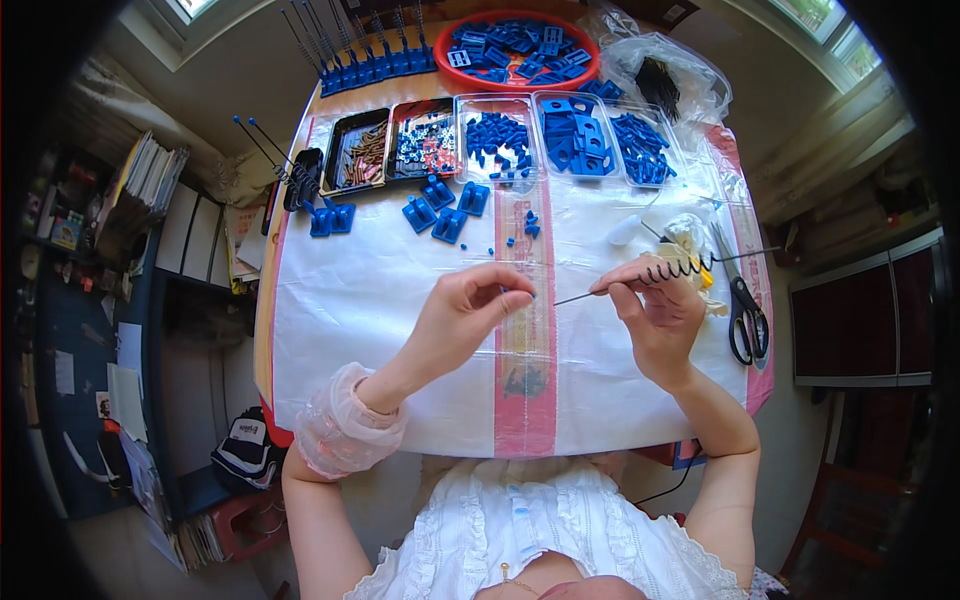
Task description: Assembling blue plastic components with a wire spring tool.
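My right hand [660, 315] grips a thin dark metal rod with a coiled spring section [680, 268], holding it nearly level above the table, its straight end pointing left. Facing that tip, my left hand [468, 312] is closed in a pinch, thumb against forefinger. A trace of blue shows at its fingertips, too small to name. Beyond my left hand, several small blue plastic bits [531, 226] lie loose. Farther back sit several blue plastic bases with raised clips [450, 224]. Black-handled scissors [745, 320] lie right of my right hand.
Along the back stand trays of brown pins [366, 155], small mixed parts [425, 140], and blue pieces [497, 140]. Behind them are a red basin [448, 70] of blue parts and a row of blue bases with upright springs [375, 72]. A clear bag [700, 75] holds dark rods.
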Demonstrator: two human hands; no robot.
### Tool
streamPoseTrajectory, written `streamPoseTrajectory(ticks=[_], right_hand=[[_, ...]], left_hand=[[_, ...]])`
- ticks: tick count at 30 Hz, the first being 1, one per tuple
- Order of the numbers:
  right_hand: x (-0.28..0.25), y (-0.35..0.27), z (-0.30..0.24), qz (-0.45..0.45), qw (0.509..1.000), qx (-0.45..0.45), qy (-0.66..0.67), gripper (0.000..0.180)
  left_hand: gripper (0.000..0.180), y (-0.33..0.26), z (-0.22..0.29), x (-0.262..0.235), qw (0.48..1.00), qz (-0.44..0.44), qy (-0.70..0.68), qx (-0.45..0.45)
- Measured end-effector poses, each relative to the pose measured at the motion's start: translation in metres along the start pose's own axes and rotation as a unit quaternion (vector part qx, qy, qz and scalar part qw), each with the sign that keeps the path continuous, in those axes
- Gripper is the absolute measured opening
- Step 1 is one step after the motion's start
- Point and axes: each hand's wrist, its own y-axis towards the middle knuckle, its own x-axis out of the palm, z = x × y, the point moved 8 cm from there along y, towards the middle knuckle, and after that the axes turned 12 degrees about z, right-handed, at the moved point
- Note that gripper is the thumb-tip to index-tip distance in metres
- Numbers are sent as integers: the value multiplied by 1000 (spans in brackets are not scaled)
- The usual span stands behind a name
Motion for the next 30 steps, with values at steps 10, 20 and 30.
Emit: streamPoseTrajectory(ticks=[10, 20, 30], right_hand=[[2, -7, -9, -26, 999, 9, 37, 14], [2, -7, -9, -18, 999, 18, 41, 12], [1, -6, -9, -69, 997, 19, -14, 10]], left_hand=[[12, -9, -14, 18, 993, -53, -86, -61], [12, -11, -18, 20, 994, -57, -78, -58], [13, -12, -16, 24, 991, -59, -95, -67]])
